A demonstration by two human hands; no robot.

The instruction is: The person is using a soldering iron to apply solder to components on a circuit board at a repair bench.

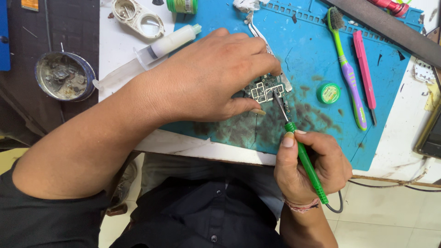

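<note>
A small dark circuit board (265, 90) lies on a stained blue work mat (317, 59). My left hand (211, 78) presses down on the board's left side, thumb along its lower edge, with metal tweezers (268, 50) running under the fingers. My right hand (312, 163) grips a green-handled soldering iron (307, 163) like a pen. Its dark tip (277, 98) touches the board's right part.
On the mat sit a small round green tin (328, 93), a green-and-purple toothbrush (347, 69) and a pink tool (364, 69). A large syringe (151, 50), a white oval case (138, 18) and a dirty round tin (65, 76) lie at the left.
</note>
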